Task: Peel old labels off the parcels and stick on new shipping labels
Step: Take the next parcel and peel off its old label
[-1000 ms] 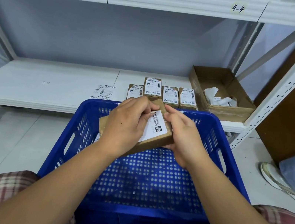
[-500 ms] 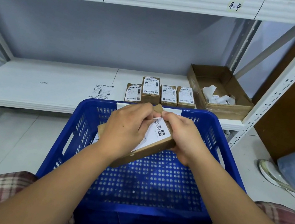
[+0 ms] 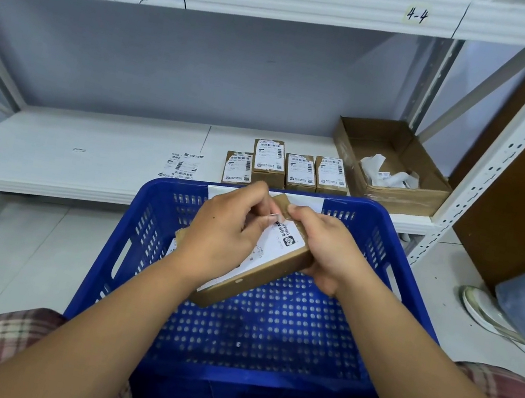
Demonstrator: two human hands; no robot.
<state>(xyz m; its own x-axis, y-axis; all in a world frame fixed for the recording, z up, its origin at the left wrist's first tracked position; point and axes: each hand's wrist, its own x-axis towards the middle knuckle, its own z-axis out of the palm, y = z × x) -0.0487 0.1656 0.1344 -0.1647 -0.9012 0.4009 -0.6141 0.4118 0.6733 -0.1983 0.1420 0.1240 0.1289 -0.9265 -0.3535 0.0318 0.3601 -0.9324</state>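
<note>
Peeling too fast could tear the white printed label (image 3: 275, 248), since only its top corner is lifted. In the head view, at mid-frame above the blue perforated plastic crate (image 3: 265, 338), your left hand (image 3: 226, 232) pinches that corner while your right hand (image 3: 326, 247) grips the brown cardboard parcel (image 3: 257, 283) between both hands.

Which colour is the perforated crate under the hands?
Blue crate, seen best in the head view.
</note>
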